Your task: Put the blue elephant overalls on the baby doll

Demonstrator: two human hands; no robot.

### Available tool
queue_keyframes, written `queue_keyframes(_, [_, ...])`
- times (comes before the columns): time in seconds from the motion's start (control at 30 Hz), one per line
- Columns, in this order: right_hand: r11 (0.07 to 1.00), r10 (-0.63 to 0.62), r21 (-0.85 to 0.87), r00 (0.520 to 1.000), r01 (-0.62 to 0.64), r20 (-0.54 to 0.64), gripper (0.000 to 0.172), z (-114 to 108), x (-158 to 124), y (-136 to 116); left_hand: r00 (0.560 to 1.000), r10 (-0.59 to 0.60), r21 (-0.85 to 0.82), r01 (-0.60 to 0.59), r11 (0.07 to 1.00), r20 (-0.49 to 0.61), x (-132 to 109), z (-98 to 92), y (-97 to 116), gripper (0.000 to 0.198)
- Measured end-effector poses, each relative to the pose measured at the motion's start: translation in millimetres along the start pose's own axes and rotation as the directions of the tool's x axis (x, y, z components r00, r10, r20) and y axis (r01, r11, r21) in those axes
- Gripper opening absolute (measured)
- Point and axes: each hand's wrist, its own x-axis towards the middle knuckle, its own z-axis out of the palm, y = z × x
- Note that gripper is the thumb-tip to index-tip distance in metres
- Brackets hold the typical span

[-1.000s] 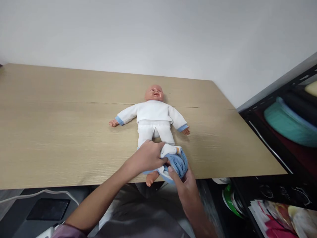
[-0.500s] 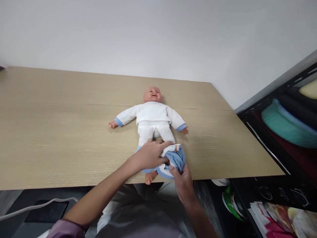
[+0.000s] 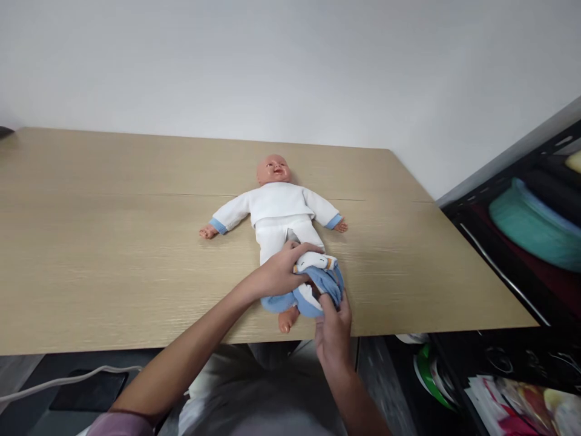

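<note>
A baby doll (image 3: 281,200) in a white top with blue cuffs lies on its back, feet towards me. White cloth covers its thighs. Bunched blue-and-white pants (image 3: 325,280), with a printed white part, are gathered around its lower leg on the right. My left hand (image 3: 285,266) grips the upper left edge of the pants from across the doll's legs. My right hand (image 3: 334,327) is closed on their lower right edge, thumb inside the opening. One bare doll foot (image 3: 287,320) sticks out below blue cloth; the other foot is mostly hidden in the bunched pants.
The wooden table (image 3: 136,254) meets a white wall (image 3: 290,72) behind. At the right stands a dark rack (image 3: 503,260) holding a teal bundle (image 3: 535,224) and packets (image 3: 531,399) below. A white cable (image 3: 68,380) runs over a dark surface at lower left.
My hands and the bunched pants have moved slightly up and away from the table's front edge. My right thumb sits deeper in the opening. The view has shifted slightly.
</note>
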Motion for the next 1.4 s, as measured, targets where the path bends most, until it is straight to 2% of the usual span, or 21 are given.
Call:
queue_keyframes(0.1, [0.992, 0.066, 0.103, 0.998, -0.067, 0.018, 0.067, -1, 4, 1, 0.994, 0.002, 0.014, -0.004, 1.000, 0.111, 3, -2.2, -4, 0.068])
queue_keyframes(0.17, [0.986, 0.077, 0.144, 0.996, -0.084, 0.054, 0.068, -2, 5, 0, 0.990, 0.011, 0.007, -0.012, 1.000, 0.138, 6, -1.7, -7, 0.069])
queue_keyframes(0.27, [0.984, 0.045, 0.168, 0.995, -0.059, 0.088, 0.072, -4, 5, 0, 0.994, 0.023, -0.050, -0.017, 0.999, 0.107, 9, -1.2, -13, 0.069])
queue_keyframes(0.37, [0.995, -0.029, 0.097, 0.996, 0.020, 0.086, 0.074, -7, 3, 2, 0.997, 0.036, -0.122, -0.028, 0.992, 0.063, 8, -4.3, -15, 0.068])
queue_keyframes(0.43, [0.997, -0.072, -0.011, 0.995, 0.072, 0.071, 0.066, -9, -1, 1, 0.998, 0.043, -0.168, -0.036, 0.985, 0.042, 5, -8.4, -12, 0.066])
queue_keyframes(0.53, [0.975, -0.141, -0.166, 0.989, 0.145, 0.035, 0.044, -9, -10, -4, 0.999, 0.038, -0.237, -0.035, 0.971, 0.010, -1, -15.0, -5, 0.069])
queue_keyframes(0.6, [0.960, -0.188, -0.205, 0.982, 0.189, 0.026, 0.034, -8, -15, -10, 0.999, 0.041, -0.274, -0.034, 0.961, 0.021, -3, -18.0, -1, 0.071])
queue_keyframes(0.67, [0.957, -0.204, -0.201, 0.978, 0.207, 0.036, 0.032, -6, -16, -14, 0.997, 0.039, -0.311, -0.018, 0.950, 0.063, -3, -19.5, 1, 0.070])
queue_keyframes(0.8, [0.979, -0.156, -0.100, 0.972, 0.176, 0.175, 0.039, -6, -2, -18, 0.990, -0.021, -0.394, 0.075, 0.916, 0.140, -2, -23.4, -1, 0.059])
queue_keyframes(0.9, [0.996, -0.093, 0.014, 0.938, 0.093, 0.333, 0.042, -9, 15, -17, 0.983, -0.052, -0.401, 0.119, 0.908, 0.175, -5, -30.6, -8, 0.063])
queue_keyframes(0.97, [0.998, -0.057, 0.058, 0.914, 0.037, 0.402, 0.044, -13, 25, -17, 0.977, -0.086, -0.380, 0.156, 0.911, 0.196, -8, -36.4, -12, 0.066])
queue_keyframes(1.03, [0.998, -0.066, 0.045, 0.899, 0.051, 0.434, 0.044, -16, 31, -18, 0.973, -0.110, -0.365, 0.179, 0.913, 0.203, -11, -41.2, -14, 0.064])
queue_keyframes(1.17, [0.978, -0.158, -0.058, 0.896, 0.200, 0.415, 0.039, -17, 33, -18, 0.979, -0.088, -0.389, 0.155, 0.908, 0.185, -14, -44.7, -13, 0.060])
queue_keyframes(1.3, [0.960, -0.197, -0.110, 0.898, 0.258, 0.393, 0.034, -15, 26, -10, 0.981, -0.042, -0.461, 0.127, 0.878, 0.190, -14, -45.9, -9, 0.077])
queue_keyframes(1.4, [0.921, -0.260, -0.204, 0.914, 0.331, 0.311, 0.034, -17, 24, -1, 0.974, 0.007, -0.493, 0.109, 0.863, 0.229, -14, -47.2, -8, 0.088])
